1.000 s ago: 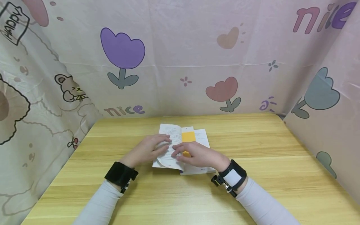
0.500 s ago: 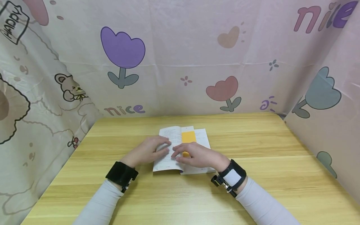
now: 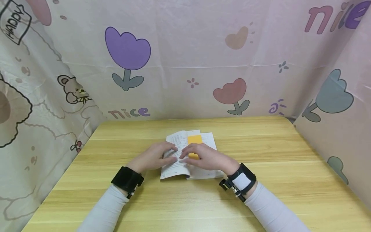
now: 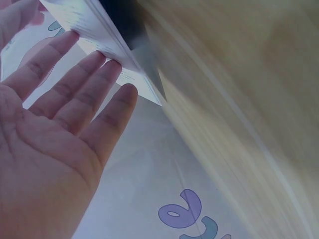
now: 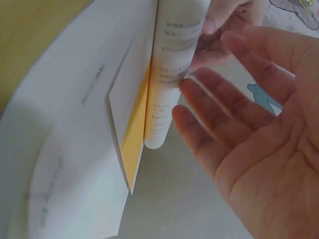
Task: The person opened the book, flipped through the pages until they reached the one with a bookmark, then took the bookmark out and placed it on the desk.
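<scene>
An open book (image 3: pixel 174 172) with printed white pages lies on the wooden table in the head view, its left-hand pages bowed up near the spine. My left hand (image 3: pixel 153 157) rests on the left-hand pages with its fingers extended; in the left wrist view its fingertips (image 4: pixel 112 64) meet the printed page. From the other side, my right hand (image 3: pixel 207 157) reaches across the right-hand part, fingers loosely bent, with fingertips (image 5: pixel 188 85) right at the bowed pages. An orange-yellow sheet (image 3: pixel 195 139) sits beside the spine, partly hidden under my right hand.
The wooden table (image 3: pixel 261 145) extends around the book on all sides. A patterned cloth (image 3: pixel 179 38) with flowers and lettering hangs behind the table and along both sides. Each wrist carries a black strap (image 3: pixel 127 179) with a small device.
The left-hand pages have settled together, and their outer edge has shifted slightly right. My right hand has moved a little up and right, while the left stays on the pages.
</scene>
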{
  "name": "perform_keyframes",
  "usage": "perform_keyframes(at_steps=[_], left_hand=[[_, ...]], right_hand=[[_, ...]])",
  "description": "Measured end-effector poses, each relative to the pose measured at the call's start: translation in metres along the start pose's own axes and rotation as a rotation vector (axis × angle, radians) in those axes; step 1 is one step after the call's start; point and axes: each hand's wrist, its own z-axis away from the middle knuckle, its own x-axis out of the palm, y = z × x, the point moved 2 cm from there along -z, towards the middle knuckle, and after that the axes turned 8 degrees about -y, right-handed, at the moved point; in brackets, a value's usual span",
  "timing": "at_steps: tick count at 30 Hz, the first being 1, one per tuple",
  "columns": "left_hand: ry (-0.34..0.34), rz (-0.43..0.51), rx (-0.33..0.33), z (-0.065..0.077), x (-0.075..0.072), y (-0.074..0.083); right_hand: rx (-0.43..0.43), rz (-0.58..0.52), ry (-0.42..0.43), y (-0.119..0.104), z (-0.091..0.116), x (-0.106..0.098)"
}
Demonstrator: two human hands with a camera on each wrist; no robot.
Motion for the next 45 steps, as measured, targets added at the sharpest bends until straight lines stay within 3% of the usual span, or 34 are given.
perform_keyframes(at_steps=[4,18,27,32,45], left_hand=[[-0.023,0.010,-0.035,-0.001,0.001,0.002],[-0.029,-0.012,-0.080,-0.001,0.004,0.002],[-0.034,-0.017,-0.069,0.001,0.004,0.002],[-0.038,-0.008,-0.067,0.001,0.004,0.003],[-0.045,-0.012,-0.079,0.001,0.006,0.000]], right_hand=[[0.059,0.013,0.059,0.007,0.003,-0.006],[0.415,-0.053,0.213,0.034,0.007,-0.018],[0.590,-0.076,0.202,0.041,0.011,-0.016],[0.629,-0.081,0.188,0.043,0.011,-0.015],[0.615,-0.103,0.200,0.041,0.009,-0.012]])
